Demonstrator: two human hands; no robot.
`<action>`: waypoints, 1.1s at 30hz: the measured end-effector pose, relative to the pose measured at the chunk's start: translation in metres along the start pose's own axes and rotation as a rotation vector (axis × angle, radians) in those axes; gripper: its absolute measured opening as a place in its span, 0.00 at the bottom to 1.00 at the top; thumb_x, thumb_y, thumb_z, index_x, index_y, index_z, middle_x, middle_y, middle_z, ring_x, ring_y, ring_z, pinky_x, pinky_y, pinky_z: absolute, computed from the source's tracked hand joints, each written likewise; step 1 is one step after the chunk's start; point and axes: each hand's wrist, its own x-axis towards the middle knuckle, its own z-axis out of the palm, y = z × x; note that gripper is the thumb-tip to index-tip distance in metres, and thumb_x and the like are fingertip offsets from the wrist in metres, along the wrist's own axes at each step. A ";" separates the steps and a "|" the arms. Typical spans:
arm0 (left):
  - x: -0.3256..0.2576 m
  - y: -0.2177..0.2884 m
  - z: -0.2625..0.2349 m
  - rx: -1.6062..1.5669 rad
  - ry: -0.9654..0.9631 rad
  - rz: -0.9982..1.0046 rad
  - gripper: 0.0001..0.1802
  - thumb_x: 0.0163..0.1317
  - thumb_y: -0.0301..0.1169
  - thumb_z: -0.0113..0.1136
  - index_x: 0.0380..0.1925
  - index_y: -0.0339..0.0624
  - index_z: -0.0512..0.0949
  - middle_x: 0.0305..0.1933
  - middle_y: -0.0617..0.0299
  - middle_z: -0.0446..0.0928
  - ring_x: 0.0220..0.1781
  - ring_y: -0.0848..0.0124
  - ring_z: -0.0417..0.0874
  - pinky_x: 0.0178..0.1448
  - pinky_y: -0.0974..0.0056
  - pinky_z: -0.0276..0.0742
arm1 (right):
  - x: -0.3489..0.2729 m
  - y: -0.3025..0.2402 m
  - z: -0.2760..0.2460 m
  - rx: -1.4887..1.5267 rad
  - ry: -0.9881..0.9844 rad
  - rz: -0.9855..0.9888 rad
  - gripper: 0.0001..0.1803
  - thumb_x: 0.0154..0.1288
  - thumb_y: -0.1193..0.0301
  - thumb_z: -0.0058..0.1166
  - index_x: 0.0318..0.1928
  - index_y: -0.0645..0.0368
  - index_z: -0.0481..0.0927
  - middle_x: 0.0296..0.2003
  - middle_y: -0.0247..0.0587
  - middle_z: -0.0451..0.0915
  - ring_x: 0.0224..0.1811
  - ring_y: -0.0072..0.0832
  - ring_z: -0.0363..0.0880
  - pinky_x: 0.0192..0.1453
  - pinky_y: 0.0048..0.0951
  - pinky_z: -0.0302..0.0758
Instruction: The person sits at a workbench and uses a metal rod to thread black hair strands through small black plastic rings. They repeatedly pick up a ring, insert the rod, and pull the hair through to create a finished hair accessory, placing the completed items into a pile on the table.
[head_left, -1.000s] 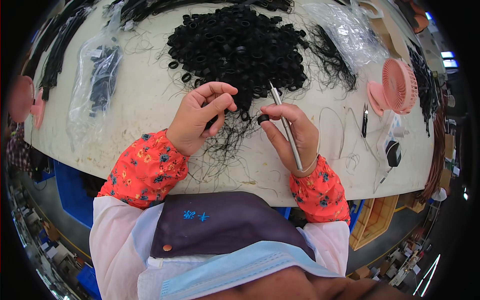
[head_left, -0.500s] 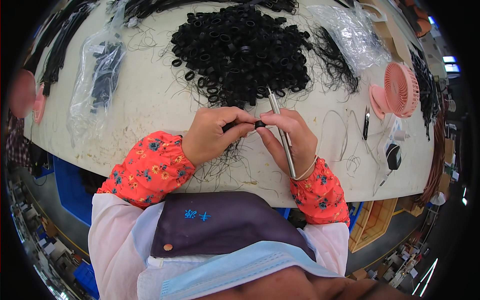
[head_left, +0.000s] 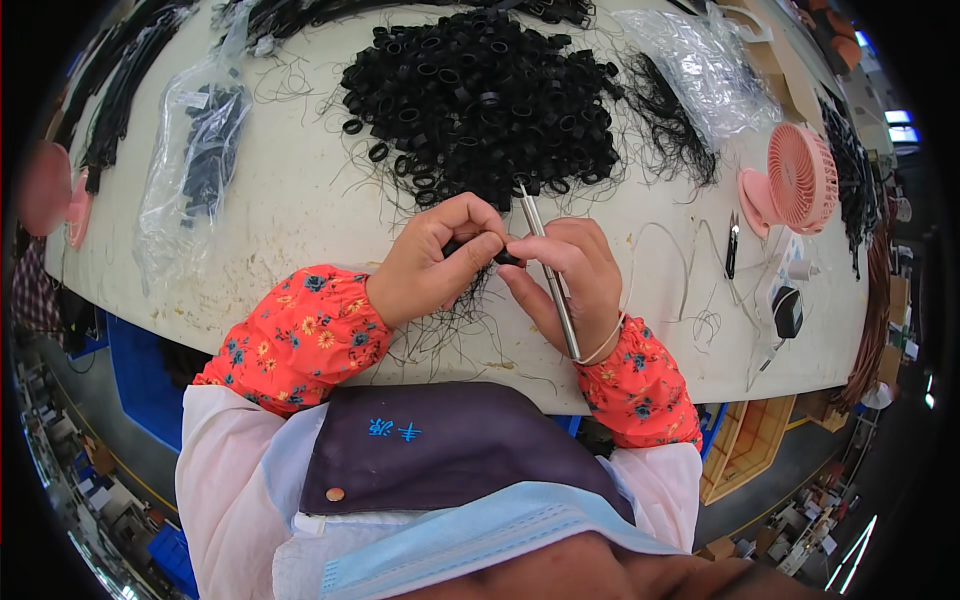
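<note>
My left hand (head_left: 432, 262) is closed, thumb and forefinger pinching near a small black strap loop (head_left: 508, 259). More black material shows partly inside its curled fingers; I cannot make out how much it holds. My right hand (head_left: 578, 275) meets the left at the loop with its fingertips. Across its fingers lies a slim silver pen-shaped tool (head_left: 534, 215), thin tip pointing away from me, with a white cord (head_left: 628, 290) at its rear end. Just beyond the hands is a large pile of black loops (head_left: 480, 95), with loose black threads around it.
A clear plastic bag (head_left: 195, 165) with black pieces lies at left. On the right are a pink fan (head_left: 800, 175), thread snips (head_left: 733, 245), a black-and-white device (head_left: 788, 310) and crumpled clear plastic (head_left: 700, 65). Black straps (head_left: 115, 90) lie along the far left edge.
Both hands have shifted slightly left, and the silver tool's tip has moved left and nearer. The black loop has turned and sits lower between the fingertips.
</note>
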 end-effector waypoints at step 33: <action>0.000 -0.002 0.000 0.163 0.104 0.159 0.06 0.70 0.29 0.49 0.39 0.38 0.68 0.31 0.64 0.77 0.14 0.88 0.66 0.17 0.80 0.60 | -0.001 -0.004 -0.018 0.888 -0.061 0.589 0.17 0.75 0.64 0.42 0.45 0.68 0.75 0.29 0.40 0.79 0.35 0.24 0.79 0.45 0.26 0.75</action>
